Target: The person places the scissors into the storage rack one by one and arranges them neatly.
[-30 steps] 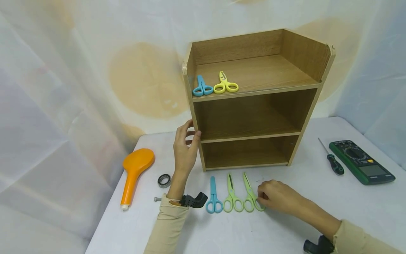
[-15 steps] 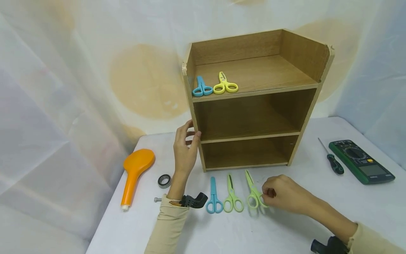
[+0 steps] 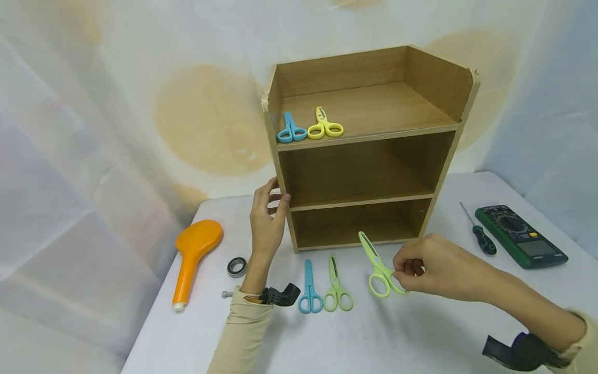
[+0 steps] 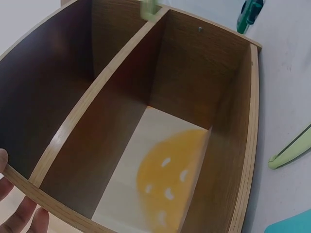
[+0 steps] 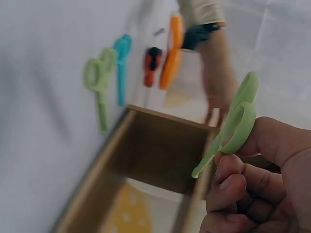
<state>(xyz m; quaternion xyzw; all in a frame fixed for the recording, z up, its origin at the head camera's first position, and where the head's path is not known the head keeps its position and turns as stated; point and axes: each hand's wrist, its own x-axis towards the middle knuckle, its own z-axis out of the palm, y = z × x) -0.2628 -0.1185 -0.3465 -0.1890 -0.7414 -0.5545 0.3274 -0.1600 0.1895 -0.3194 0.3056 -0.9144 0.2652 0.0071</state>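
Note:
My right hand (image 3: 444,267) pinches one finger loop of a pair of green scissors (image 3: 372,258), holding it above the table with the blades pointing up toward the shelf. In the right wrist view the green scissors (image 5: 238,127) sit between thumb and fingers. My left hand (image 3: 268,223) grips the left side panel of the wooden shelf (image 3: 357,205), thumb at the front edge. On the table before the shelf lie blue scissors (image 3: 309,291) and another green pair (image 3: 334,288). Blue scissors (image 3: 290,131) and yellow scissors (image 3: 324,125) lie on the top tier.
Left of the shelf are an orange paddle-shaped thing (image 3: 198,246), a bearing ring (image 3: 236,267) and a bolt (image 3: 226,294). A red-and-black screwdriver (image 5: 152,65) shows in the right wrist view. A green-handled screwdriver (image 3: 483,240) and a multimeter (image 3: 520,236) lie at the right.
My right hand has lifted the right-hand green scissors off the table, moving up and slightly right. My left hand stays on the shelf. The head view has shifted slightly.

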